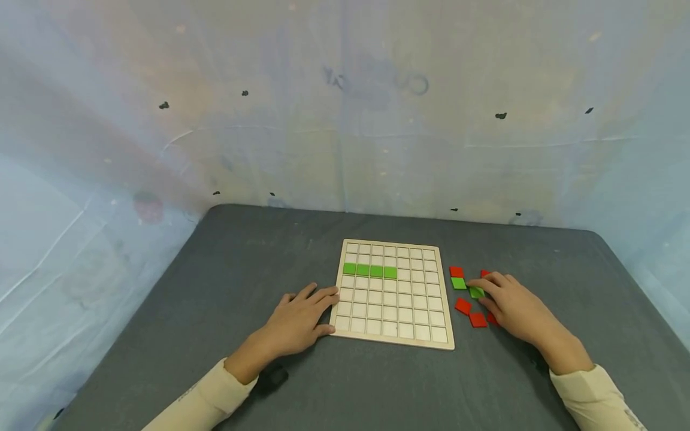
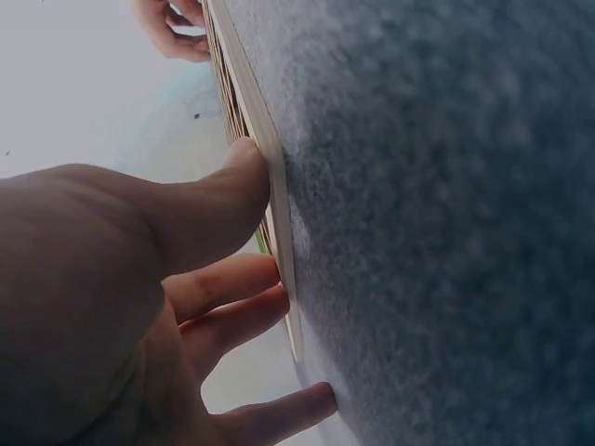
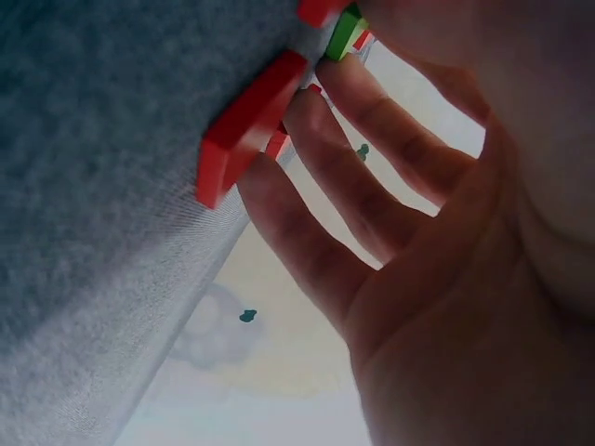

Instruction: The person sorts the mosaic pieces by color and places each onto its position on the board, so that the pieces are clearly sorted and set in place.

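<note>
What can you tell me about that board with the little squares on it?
The board is a thin, pale, squarish panel that looks like wood, with a plain border around a seven-by-seven grid of shallow cells. Four green tiles sit side by side in the third row from the far edge, starting at the left; the other cells are bare. It lies flat on the dark grey table, and the left hand touches its left edge, thumb by the near corner.
</note>
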The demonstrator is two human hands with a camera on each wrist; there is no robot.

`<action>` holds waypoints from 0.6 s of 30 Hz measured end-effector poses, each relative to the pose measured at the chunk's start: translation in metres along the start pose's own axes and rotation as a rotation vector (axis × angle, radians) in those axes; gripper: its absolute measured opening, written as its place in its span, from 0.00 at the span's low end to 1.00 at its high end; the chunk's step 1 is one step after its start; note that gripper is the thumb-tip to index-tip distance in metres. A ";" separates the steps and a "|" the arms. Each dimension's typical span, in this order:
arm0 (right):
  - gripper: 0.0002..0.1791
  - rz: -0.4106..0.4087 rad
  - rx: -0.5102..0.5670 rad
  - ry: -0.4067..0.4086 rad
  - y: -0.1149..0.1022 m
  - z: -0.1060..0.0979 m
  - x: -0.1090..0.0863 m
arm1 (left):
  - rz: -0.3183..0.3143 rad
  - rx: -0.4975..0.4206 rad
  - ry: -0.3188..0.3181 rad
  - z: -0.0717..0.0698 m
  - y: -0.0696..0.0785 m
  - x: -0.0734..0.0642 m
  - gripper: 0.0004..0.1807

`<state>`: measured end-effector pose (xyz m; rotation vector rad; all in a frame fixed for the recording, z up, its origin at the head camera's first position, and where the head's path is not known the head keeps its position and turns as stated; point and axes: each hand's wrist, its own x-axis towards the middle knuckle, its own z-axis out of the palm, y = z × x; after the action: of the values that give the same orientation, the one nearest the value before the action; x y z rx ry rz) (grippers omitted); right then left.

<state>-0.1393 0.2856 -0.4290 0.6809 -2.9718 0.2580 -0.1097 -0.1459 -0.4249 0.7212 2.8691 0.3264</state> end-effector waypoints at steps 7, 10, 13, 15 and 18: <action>0.21 -0.008 0.003 0.006 0.003 0.000 0.000 | -0.019 -0.023 -0.032 -0.003 -0.001 0.001 0.34; 0.21 -0.010 0.002 0.008 0.003 0.000 0.000 | -0.017 -0.028 -0.033 -0.003 -0.002 0.002 0.34; 0.21 -0.014 0.000 0.011 0.003 0.000 0.000 | -0.017 -0.029 -0.029 -0.003 -0.002 0.001 0.34; 0.21 -0.014 0.000 0.010 0.003 -0.001 -0.001 | -0.017 -0.027 -0.029 -0.002 -0.002 0.001 0.34; 0.21 -0.020 -0.002 0.015 0.003 -0.001 -0.002 | -0.019 -0.028 -0.028 -0.002 -0.002 0.000 0.34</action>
<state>-0.1393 0.2894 -0.4289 0.7054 -2.9485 0.2575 -0.1113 -0.1477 -0.4237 0.6869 2.8377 0.3511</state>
